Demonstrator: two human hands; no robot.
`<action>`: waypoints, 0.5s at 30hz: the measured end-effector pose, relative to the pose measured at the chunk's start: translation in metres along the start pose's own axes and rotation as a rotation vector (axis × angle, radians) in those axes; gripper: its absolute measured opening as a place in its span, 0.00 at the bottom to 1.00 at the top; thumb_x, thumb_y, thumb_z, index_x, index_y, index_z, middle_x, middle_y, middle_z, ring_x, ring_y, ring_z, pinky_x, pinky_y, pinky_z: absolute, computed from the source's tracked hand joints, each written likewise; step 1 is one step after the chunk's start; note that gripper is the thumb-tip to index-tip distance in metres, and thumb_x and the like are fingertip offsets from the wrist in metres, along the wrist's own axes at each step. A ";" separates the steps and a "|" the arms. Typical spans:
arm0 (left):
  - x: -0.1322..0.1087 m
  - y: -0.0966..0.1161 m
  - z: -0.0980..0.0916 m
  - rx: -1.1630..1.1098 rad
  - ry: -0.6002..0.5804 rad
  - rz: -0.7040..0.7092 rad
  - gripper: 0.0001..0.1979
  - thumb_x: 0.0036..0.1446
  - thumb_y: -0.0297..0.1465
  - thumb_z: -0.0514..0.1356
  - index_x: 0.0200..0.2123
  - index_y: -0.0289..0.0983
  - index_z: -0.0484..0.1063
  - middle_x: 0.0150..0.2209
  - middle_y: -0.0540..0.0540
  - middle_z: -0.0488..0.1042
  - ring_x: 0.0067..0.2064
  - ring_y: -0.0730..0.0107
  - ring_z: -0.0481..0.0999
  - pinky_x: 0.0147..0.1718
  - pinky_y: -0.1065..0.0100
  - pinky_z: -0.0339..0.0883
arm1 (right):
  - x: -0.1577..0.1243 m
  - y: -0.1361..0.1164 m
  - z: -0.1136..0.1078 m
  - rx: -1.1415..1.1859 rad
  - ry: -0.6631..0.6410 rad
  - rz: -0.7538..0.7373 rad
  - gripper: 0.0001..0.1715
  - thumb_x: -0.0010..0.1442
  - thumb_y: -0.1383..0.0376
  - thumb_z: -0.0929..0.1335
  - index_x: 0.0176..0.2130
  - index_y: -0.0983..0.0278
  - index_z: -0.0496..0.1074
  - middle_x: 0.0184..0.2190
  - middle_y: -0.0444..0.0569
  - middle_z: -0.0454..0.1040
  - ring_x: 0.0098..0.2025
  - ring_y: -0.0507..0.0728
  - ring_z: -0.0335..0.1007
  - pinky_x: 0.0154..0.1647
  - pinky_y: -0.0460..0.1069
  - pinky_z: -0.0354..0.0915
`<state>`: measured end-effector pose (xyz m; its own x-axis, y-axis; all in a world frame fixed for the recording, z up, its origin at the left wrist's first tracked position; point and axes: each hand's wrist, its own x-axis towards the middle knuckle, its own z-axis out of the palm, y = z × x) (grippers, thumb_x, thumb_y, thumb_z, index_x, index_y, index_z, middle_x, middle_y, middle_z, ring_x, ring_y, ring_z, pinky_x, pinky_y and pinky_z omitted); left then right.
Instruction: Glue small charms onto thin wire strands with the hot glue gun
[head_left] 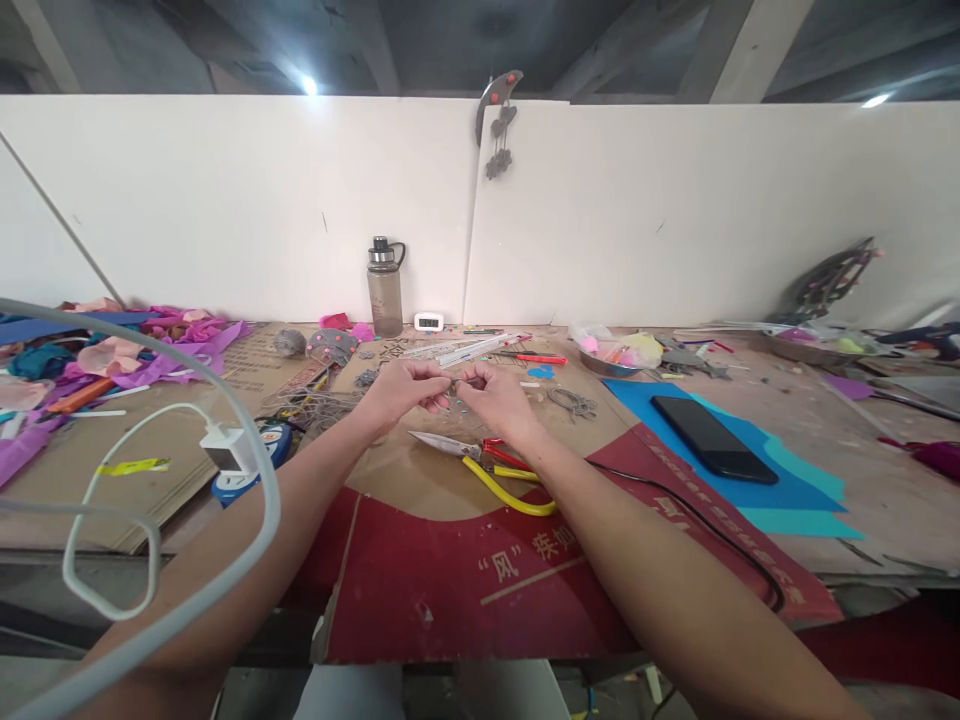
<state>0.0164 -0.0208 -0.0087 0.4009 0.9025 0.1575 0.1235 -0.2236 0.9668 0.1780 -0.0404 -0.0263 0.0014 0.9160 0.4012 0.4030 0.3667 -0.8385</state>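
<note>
Over the cardboard on the table, my left hand (409,392) and my right hand (491,398) meet fingertip to fingertip. Both are closed in a pinch around something small and dark, too tiny to make out. Just below my right hand lie yellow-handled scissors (510,490), their blades pointing left. Red-handled pliers (499,450) rest against them, partly covered by my right wrist. A tangle of grey wire or cord (319,405) sits beside my left wrist. To the right of my right hand is a loose grey coil (572,402).
A bottle (385,290) and a small digital clock (428,321) stand by the white board. A phone (712,438) lies on blue sheets at right. Coloured scraps (187,345) and a blue tape measure (251,470) are at left. A white cable (262,480) loops across the near left.
</note>
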 end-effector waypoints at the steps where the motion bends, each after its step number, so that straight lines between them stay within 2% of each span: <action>1: 0.000 -0.001 0.001 0.038 0.005 0.014 0.10 0.47 0.34 0.64 0.30 0.33 0.77 0.22 0.45 0.75 0.24 0.73 0.73 0.26 0.73 0.67 | 0.000 0.001 0.002 -0.026 0.012 -0.024 0.05 0.47 0.63 0.65 0.24 0.63 0.67 0.18 0.39 0.63 0.23 0.49 0.53 0.26 0.45 0.52; 6: 0.000 0.000 0.000 0.299 0.144 0.107 0.03 0.44 0.28 0.63 0.26 0.34 0.75 0.20 0.49 0.74 0.22 0.75 0.71 0.22 0.75 0.64 | 0.004 0.004 0.009 -0.101 0.015 -0.082 0.06 0.48 0.63 0.65 0.26 0.63 0.70 0.20 0.41 0.66 0.25 0.50 0.57 0.27 0.46 0.52; 8: 0.001 0.000 -0.002 0.320 0.182 0.113 0.02 0.43 0.26 0.63 0.24 0.34 0.74 0.19 0.49 0.73 0.20 0.76 0.70 0.21 0.76 0.62 | 0.006 0.004 0.010 -0.073 -0.015 -0.069 0.08 0.50 0.62 0.66 0.28 0.64 0.72 0.20 0.41 0.66 0.25 0.50 0.57 0.26 0.46 0.52; 11: 0.003 0.000 -0.007 0.161 0.145 0.041 0.04 0.44 0.28 0.64 0.25 0.32 0.75 0.19 0.47 0.74 0.20 0.76 0.70 0.22 0.75 0.64 | 0.008 0.004 0.009 0.008 -0.047 -0.031 0.10 0.51 0.61 0.65 0.30 0.64 0.73 0.21 0.41 0.67 0.24 0.50 0.58 0.26 0.46 0.53; 15: 0.006 -0.002 -0.012 -0.188 -0.005 -0.105 0.11 0.45 0.34 0.68 0.28 0.30 0.76 0.25 0.40 0.77 0.27 0.71 0.76 0.28 0.71 0.71 | 0.008 0.003 0.003 0.115 -0.043 0.034 0.09 0.49 0.61 0.66 0.28 0.64 0.73 0.21 0.41 0.68 0.23 0.49 0.57 0.25 0.45 0.55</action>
<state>0.0072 -0.0104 -0.0076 0.3994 0.9152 0.0537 -0.0064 -0.0558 0.9984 0.1763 -0.0312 -0.0267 -0.0264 0.9335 0.3576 0.2955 0.3490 -0.8893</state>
